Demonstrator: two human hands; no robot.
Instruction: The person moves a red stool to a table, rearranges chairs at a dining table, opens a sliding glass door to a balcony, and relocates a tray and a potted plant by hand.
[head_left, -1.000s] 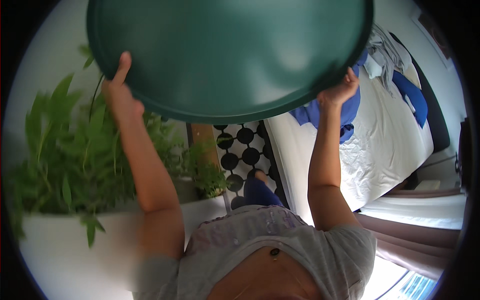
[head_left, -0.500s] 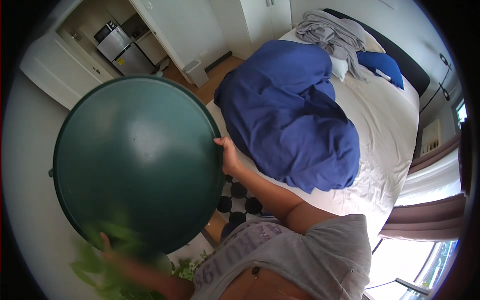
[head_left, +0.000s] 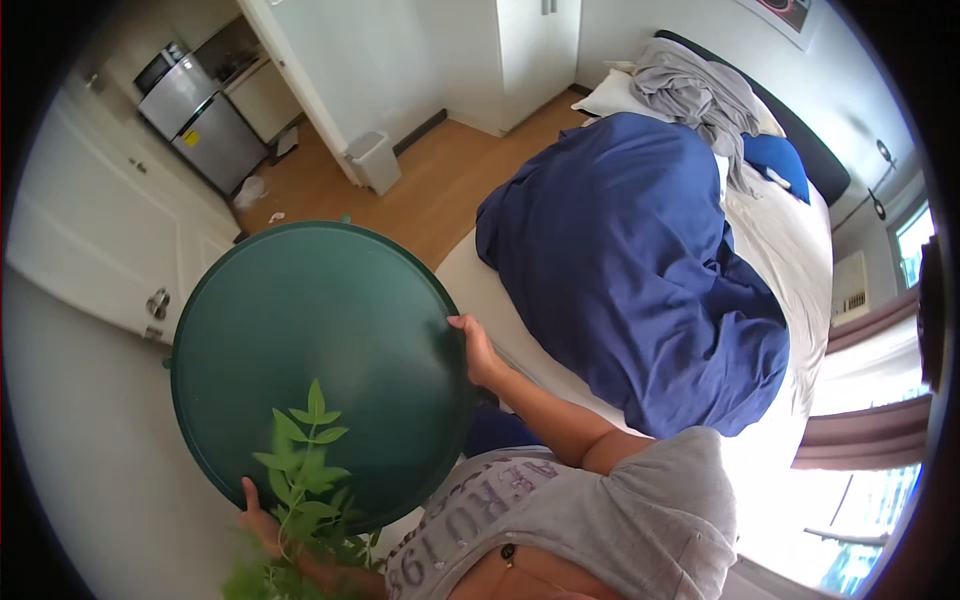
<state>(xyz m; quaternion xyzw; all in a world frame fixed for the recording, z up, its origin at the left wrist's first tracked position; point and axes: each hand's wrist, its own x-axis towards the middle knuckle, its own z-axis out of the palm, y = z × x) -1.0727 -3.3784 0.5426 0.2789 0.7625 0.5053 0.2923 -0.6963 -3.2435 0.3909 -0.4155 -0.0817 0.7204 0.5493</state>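
Note:
A large round green tray (head_left: 310, 310) with a raised rim and small tabs at its edge is held up in front of me, its flat face toward me. My right hand (head_left: 481, 352) is closed on its right rim, thumb on the face and the other fingers hidden behind. My left hand (head_left: 262, 522) grips the lower left rim the same way, with the thumb showing. Green leaves of a plant (head_left: 305, 465) overlap the tray's lower part and cover some of my left hand and forearm. What lies behind the tray is hidden.
To the right stands a bed (head_left: 790, 260) with a rumpled blue duvet (head_left: 630, 270) and a grey blanket (head_left: 695, 90). A white door (head_left: 110, 220) is at the left. Farther off are a small bin (head_left: 374, 163), a fridge (head_left: 205, 125) and a white plastic bag (head_left: 250, 192) on the wooden floor.
The tray, held in both hands, has moved lower and slightly right in view. More floor and the door handle now show. The leaves, blurred before, are sharper and overlap the tray more.

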